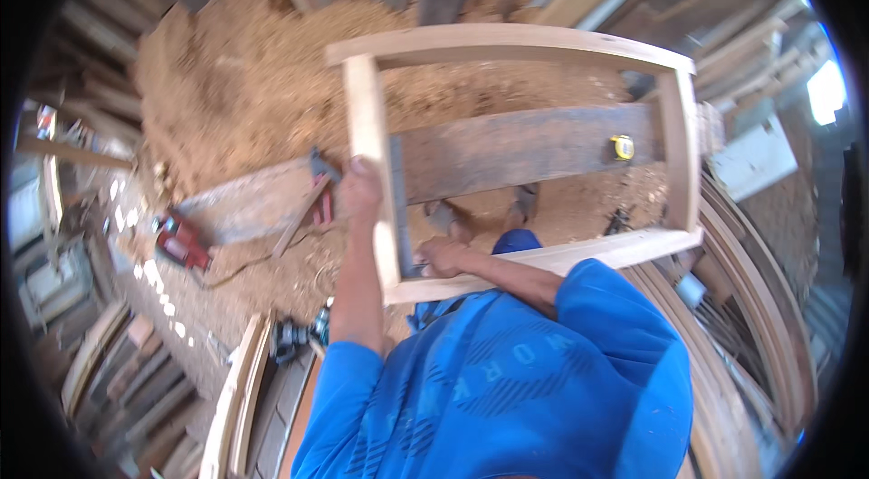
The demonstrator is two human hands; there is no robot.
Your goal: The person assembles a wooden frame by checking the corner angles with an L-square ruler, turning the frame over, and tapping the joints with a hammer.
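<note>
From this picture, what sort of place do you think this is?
Most likely a carpentry workshop, perhaps a small one: there is plenty of loose sawdust, a red power tool at the left, and an open rectangular wooden frame held in the left hand.

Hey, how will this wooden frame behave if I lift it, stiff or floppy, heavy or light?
The wooden frame will probably feel stiff, since its four sides meet in a closed rectangle. Its open middle suggests moderate weight for its size. The right end may dip, as your left hand and right hand are both toward its left end.
</note>
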